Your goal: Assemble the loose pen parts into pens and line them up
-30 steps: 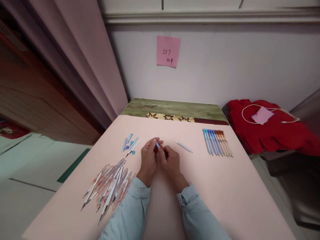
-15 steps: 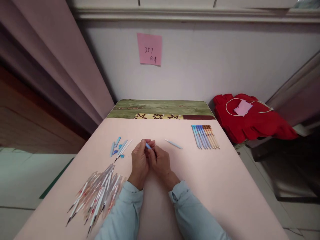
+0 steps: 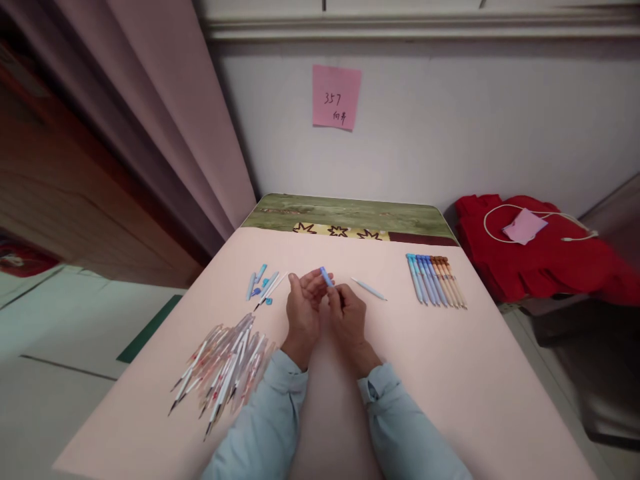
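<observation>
Tabletop (image 3: 425,400) bore a refill heap (image 3: 231,363), leftward. Left hand (image 3: 303,313) lay palm-up, fingers loosely spread, seemingly holding nothing. Right hand (image 3: 349,317) had fingers pinched on the near end of a blue barrel (image 3: 326,277), by the left fingertips; a slack pinch risked dropping it.

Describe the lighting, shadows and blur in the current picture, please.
Head view: light is soft, with a faint shadow on the table between the sleeves; head view: the red cloth smears towards the right edge; head view: the blue piece in the right hand is too small for fine detail.
</observation>
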`<state>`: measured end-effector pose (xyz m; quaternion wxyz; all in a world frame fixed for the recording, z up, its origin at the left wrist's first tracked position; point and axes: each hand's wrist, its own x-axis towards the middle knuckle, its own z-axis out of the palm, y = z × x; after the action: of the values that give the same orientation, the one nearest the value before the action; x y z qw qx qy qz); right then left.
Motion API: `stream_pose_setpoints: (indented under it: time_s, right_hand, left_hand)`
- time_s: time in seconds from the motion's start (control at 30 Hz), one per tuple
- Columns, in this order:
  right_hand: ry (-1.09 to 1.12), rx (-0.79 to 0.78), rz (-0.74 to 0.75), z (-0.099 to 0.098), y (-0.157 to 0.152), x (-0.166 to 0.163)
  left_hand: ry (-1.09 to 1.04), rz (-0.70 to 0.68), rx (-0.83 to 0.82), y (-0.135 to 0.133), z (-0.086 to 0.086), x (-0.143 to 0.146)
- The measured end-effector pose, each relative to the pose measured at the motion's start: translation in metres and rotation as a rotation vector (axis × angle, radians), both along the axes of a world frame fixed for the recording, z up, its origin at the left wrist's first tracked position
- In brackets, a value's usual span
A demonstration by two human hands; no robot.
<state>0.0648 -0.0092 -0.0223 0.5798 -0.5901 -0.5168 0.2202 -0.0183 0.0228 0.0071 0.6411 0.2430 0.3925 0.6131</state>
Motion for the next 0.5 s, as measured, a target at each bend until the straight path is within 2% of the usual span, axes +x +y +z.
stream_pose_setpoints:
  time_s: [0.13,0.23,0.33,0.4,0.5]
  right_hand:
    - [0.163,-0.003,-0.048,0.003,0.002,0.002]
    - [0.275,-0.038,-0.034,0.001,0.004,0.001]
    - [0.349,-0.062,-0.016,-0.002,0.004,0.001]
    - [0.404,-0.071,-0.007,-0.003,0.004,0.003]
    - [0.577,-0.091,0.070,-0.003,0.004,0.006]
  left_hand:
    - [0.200,0.404,0.126,0.004,0.012,-0.015]
    - [0.282,0.552,0.259,-0.002,0.026,-0.020]
    - [0.342,0.484,0.326,-0.015,0.031,-0.013]
    - [0.340,0.383,0.285,-0.026,0.026,-0.005]
    - [0.312,0.307,0.160,-0.037,0.011,0.003]
